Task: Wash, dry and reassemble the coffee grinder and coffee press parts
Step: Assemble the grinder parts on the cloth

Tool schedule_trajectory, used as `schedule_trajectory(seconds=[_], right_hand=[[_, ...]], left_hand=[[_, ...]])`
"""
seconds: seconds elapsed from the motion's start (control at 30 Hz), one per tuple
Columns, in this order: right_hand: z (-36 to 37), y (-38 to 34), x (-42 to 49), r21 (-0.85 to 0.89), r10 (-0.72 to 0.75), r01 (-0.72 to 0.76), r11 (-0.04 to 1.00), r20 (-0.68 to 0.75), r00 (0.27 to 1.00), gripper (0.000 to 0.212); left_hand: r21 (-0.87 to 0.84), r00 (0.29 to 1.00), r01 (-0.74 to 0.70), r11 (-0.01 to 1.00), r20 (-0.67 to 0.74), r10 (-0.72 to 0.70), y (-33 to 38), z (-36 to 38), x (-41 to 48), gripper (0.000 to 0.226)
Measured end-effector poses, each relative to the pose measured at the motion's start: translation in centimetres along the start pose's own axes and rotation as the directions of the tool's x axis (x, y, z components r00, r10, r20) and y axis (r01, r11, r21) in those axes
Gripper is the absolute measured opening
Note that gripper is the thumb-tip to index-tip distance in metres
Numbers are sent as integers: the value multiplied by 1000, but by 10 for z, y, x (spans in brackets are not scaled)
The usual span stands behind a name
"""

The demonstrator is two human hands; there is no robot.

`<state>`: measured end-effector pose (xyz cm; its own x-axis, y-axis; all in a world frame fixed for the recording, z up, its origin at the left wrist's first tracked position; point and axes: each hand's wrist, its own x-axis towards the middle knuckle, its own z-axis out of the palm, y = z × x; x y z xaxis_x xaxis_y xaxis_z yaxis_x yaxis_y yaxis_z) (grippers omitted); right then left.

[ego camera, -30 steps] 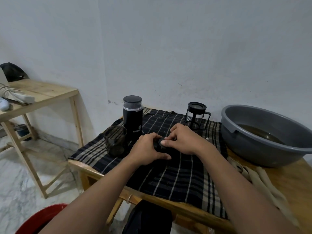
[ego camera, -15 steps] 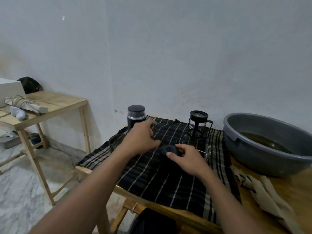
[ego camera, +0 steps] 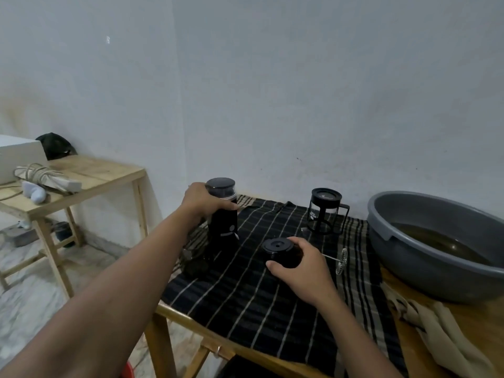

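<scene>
Left hand (ego camera: 203,199) wrapped round upper body of coffee grinder (ego camera: 222,227), upright, left of centre frame; right hand (ego camera: 302,264) curled over black round cap (ego camera: 276,245), centre frame; coffee press (ego camera: 326,211) behind, right of centre. Risks: tall grinder tipping if dragged across loose checked cloth (ego camera: 245,296); cap slipping if damp; right wrist knocking thin plunger rod (ego camera: 342,257) just beside it.

Left arm stretched forward, left grip (ego camera: 203,199) clasping tall black cylindrical grinder (ego camera: 222,227) near its top. Right arm bent, right grip (ego camera: 302,266) curled round low round black plastic cap (ego camera: 276,248).
</scene>
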<state>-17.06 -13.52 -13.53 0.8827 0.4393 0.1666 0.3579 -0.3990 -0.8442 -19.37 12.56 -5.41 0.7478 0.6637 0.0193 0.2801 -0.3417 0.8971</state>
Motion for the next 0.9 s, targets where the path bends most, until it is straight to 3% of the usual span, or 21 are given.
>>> schedule_trajectory(seconds=[0.07, 0.13, 0.23, 0.3, 0.4, 0.5, 0.63, 0.83, 0.9], right_hand=[[-8, -4, -1, 87, -40, 45, 995, -59, 997, 66], [-18, -12, -2, 164, -84, 105, 981, -131, 988, 69], [-29, -28, -6, 265, -168, 232, 936, -243, 955, 61], [-32, -38, -11, 277, -223, 308, 910, -300, 928, 55], [-35, -47, -19, 176, -302, 386, 905, -371, 878, 53], [-44, -47, -30, 53, -364, 429, 902, -443, 819, 57], [-63, -43, -35, -23, -386, 423, 906, -458, 801, 60], [-72, -45, -34, 242, -235, 370, 897, -447, 863, 57], [-74, -42, -29, 355, -163, 326, 876, -418, 893, 63]], left_hand=[[-234, 999, -27, 972, -25, 22, 8, -4, -6, 49], [-493, 999, -15, 870, -41, -6, 20, -4, -13, 29], [-835, 991, 134, 534, 111, -75, 47, 3, -31, 49], [-924, 982, 186, 335, 184, -39, 62, 15, -44, 40], [-946, 965, 263, 189, 262, -33, 79, 44, -70, 40], [-952, 961, 278, 128, 275, -42, 86, 64, -90, 53], [-957, 968, 243, 157, 250, 29, 91, 81, -102, 42], [-960, 964, 221, 171, 241, 108, 89, 99, -105, 51], [-956, 962, 207, 207, 238, 137, 84, 100, -101, 65]])
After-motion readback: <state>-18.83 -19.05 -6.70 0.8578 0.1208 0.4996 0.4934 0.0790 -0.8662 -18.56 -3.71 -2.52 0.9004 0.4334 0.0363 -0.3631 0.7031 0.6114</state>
